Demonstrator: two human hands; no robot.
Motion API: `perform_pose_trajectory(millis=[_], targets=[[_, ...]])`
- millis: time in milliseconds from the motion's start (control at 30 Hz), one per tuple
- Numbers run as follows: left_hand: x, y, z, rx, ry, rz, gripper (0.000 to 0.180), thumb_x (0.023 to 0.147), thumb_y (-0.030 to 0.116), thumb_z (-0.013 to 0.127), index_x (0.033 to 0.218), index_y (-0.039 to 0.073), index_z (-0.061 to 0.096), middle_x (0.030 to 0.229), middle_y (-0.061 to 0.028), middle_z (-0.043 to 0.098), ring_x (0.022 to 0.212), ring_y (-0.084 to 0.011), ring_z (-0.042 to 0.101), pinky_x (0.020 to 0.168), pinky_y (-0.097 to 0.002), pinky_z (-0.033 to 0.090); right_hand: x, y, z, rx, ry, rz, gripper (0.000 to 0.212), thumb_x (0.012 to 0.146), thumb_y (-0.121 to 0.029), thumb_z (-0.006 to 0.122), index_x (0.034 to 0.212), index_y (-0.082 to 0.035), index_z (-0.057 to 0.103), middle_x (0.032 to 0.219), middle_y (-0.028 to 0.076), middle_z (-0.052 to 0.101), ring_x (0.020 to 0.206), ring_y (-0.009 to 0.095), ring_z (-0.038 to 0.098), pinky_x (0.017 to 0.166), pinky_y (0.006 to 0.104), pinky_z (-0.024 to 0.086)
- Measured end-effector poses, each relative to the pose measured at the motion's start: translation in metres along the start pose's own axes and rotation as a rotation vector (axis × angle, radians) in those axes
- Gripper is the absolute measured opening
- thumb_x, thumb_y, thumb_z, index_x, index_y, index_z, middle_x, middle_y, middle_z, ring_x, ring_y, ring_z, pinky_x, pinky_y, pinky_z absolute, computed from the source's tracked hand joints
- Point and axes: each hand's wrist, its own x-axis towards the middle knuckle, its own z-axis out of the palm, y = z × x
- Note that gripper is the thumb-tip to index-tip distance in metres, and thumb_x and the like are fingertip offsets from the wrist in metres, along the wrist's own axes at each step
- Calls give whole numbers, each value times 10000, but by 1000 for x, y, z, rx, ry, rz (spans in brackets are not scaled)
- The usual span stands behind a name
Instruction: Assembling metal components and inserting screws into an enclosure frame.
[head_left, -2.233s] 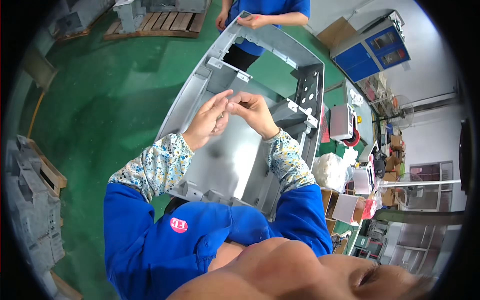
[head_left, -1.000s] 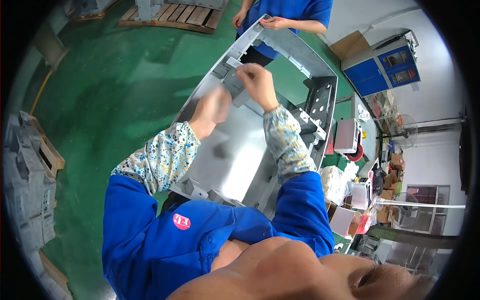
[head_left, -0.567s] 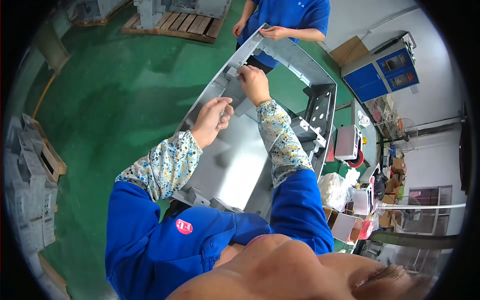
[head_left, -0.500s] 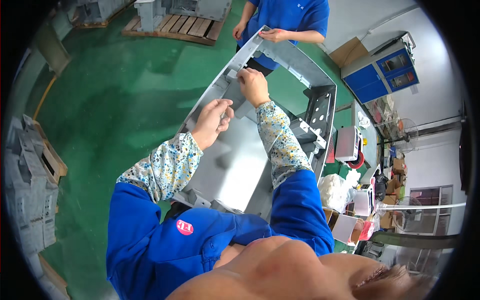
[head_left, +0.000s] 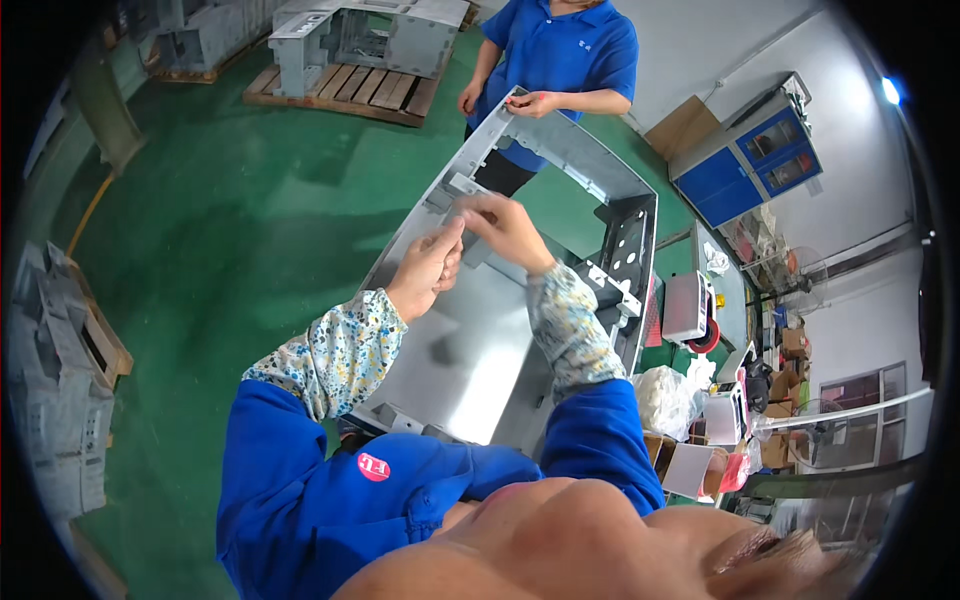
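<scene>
A large grey metal cabinet frame (head_left: 400, 245) with an open middle stretches out in front of me. Over its left side my left hand (head_left: 428, 270) is closed, fingers curled and thumb pointing up. My right hand (head_left: 510, 235) comes in from the right, fingers bent in a pinch, its fingertips meeting the left thumb. Whatever lies between the fingers is too small or hidden to name. Just beyond the hands, a small grey bracket (head_left: 464, 184) sits on the frame's left wall. Below them is a shiny grey panel (head_left: 455, 345) inside the frame.
A co-worker in a blue shirt (head_left: 570, 55) holds the frame's far corner. Grey metal housings stand on a wooden pallet (head_left: 345, 92) at the far left, with more grey housings (head_left: 70, 370) at the left edge. A cluttered bench (head_left: 725, 290) and a blue-grey cabinet (head_left: 745, 160) are to the right.
My right hand has drawn back from the bracket on the frame wall to meet my left hand. The left fingers have curled in. The whole view has shifted slightly.
</scene>
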Motion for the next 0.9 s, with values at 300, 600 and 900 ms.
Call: perform_pose_trajectory(millis=[300, 600, 900], targets=[[-18, 1, 23, 195, -434, -285, 332, 892, 415, 474, 754, 113, 484, 546, 61, 332, 446, -18, 277, 369, -158, 199, -82, -42, -35, 297, -90, 86, 122, 819, -95, 610, 911, -20, 635, 762, 24, 550, 686, 83, 492, 612, 227, 406], [7, 9, -7, -370, 49, -178, 149, 883, 168, 448, 801, 56, 499, 638, -15, 455, 501, -98, 385, 394, -204, 295, -180, -108, -59, -36, 150, 377, 77, 749, -13, 620, 823, 5, 610, 741, 77, 602, 631, 131, 587, 598, 239, 469], [-11, -43, -3, -215, -274, -393, 115, 905, 136, 457, 937, 26, 469, 752, -42, 469, 565, -94, 395, 421, -196, 298, -294, -129, -85, -541, 211, 496, 116, 712, -118, 614, 803, -47, 598, 729, 108, 599, 681, 278, 591, 595, 355, 460]])
